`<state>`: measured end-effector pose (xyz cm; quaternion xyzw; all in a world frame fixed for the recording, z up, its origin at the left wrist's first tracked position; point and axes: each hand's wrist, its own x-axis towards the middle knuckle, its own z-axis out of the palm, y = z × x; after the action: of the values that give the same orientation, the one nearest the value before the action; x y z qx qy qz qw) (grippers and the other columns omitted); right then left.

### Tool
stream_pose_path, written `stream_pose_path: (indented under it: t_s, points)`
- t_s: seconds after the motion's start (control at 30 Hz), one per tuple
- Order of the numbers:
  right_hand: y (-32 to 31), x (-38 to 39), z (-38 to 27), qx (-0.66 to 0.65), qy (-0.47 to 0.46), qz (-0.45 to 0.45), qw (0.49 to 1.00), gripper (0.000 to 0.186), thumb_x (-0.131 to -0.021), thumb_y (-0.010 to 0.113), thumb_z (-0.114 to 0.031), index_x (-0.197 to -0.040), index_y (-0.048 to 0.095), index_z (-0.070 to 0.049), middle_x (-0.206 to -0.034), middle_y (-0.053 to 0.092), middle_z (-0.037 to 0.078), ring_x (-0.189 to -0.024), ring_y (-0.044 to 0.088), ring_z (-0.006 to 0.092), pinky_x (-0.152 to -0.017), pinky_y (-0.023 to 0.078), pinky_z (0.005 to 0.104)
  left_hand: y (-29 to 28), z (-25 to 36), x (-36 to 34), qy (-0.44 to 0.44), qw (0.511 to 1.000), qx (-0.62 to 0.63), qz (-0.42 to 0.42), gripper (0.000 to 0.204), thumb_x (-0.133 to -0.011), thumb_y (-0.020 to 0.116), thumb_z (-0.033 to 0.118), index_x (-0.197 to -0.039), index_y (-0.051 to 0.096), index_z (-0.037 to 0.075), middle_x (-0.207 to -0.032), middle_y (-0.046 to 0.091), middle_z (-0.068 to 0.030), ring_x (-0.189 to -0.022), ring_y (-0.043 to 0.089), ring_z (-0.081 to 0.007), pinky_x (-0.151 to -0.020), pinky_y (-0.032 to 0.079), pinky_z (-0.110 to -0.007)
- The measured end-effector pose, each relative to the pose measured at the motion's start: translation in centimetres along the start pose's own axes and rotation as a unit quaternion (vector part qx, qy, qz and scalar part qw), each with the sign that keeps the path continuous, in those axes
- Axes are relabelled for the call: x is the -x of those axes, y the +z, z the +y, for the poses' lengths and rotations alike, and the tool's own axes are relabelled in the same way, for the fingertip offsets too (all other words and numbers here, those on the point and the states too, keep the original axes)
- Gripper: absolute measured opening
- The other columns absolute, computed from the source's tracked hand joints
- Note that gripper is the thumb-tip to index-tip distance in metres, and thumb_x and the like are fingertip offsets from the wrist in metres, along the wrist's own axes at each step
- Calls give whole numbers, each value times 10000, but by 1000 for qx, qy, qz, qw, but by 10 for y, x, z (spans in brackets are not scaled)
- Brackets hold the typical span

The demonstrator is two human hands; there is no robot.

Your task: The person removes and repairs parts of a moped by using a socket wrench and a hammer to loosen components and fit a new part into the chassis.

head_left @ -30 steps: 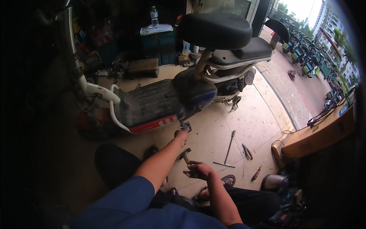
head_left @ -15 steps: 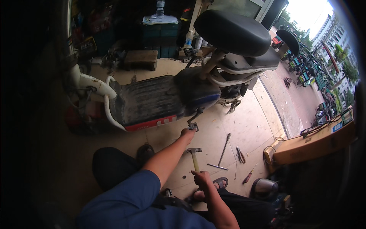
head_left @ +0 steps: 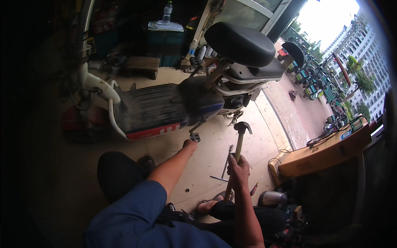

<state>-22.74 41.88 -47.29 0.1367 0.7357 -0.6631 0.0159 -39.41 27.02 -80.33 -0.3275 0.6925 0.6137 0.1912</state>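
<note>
My left hand (head_left: 190, 144) is closed around the pedal (head_left: 195, 137) of an electric bike, at the end of its crank arm (head_left: 197, 126). The bike's dusty black footboard (head_left: 151, 105) has a red side panel and lies ahead of me. In my right hand (head_left: 239, 168) is a claw hammer (head_left: 240, 142), gripped by its pale wooden handle with the metal head up. The hammer is held apart from the pedal, to its right. Behind it on the floor lies a T-handle wrench (head_left: 219, 178), partly covered by my hand.
A screwdriver (head_left: 256, 187) lies near a metal cylinder (head_left: 273, 198) at my right. An orange-brown box-like piece (head_left: 322, 153) with a cable stands farther right. The black seat (head_left: 242, 43) overhangs the bike's rear. A low wooden stool (head_left: 142, 65) sits beyond the bike.
My right hand has raised the hammer, bringing its head up and to the right. My left hand still grips the pedal. The whole view has shifted slightly; the pliers are now hidden.
</note>
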Motion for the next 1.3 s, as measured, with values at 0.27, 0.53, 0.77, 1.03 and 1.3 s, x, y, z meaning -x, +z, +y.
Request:
stream_pose_path:
  t_s: [0.27, 0.53, 0.77, 1.03, 1.3]
  points:
    - [33, -61, 12, 89, 40, -46, 994, 290, -994, 634, -259, -803, 528, -67, -630, 463, -28, -461, 430, 66, -408, 338, 250, 14, 28, 31, -72, 994, 72, -47, 259, -922, 713, 329, -912, 693, 71, -615, 501, -8, -440, 421, -163, -403, 353, -353]
    - [75, -97, 28, 185, 30, -65, 980, 328, -998, 614, -279, -785, 532, -44, -620, 482, -6, -458, 461, 93, -414, 370, 276, 4, 24, 43, 9, 973, 221, -60, 246, -912, 720, 314, -866, 694, 74, -614, 489, 17, -452, 418, -115, -395, 337, -308]
    - [81, -97, 31, 213, 42, -62, 974, 317, -1005, 601, -273, -790, 513, -57, -604, 466, -21, -444, 449, 91, -407, 362, 276, 3, 7, 22, -38, 947, 314, -62, 215, -908, 684, 295, -828, 705, 96, -630, 547, -9, -491, 485, -140, -431, 414, -355]
    - [40, -71, -22, 115, -26, -3, 993, 287, -1016, 593, -282, -897, 591, -21, -640, 508, -12, -510, 486, 70, -473, 392, 261, -56, 111, 114, 364, 867, 50, 336, 133, -897, 621, 209, -916, 719, 120, -854, 732, -141, -826, 710, -341, -692, 545, -426]
    - [41, -45, -36, 58, -33, -26, 997, 227, -1023, 598, -238, -915, 592, -38, -640, 489, -35, -519, 457, 49, -466, 366, 236, -182, 307, -9, 343, 871, -151, 317, 629, -790, 697, 604, -997, 762, 14, -974, 737, -198, -948, 709, -360, -800, 564, -455]
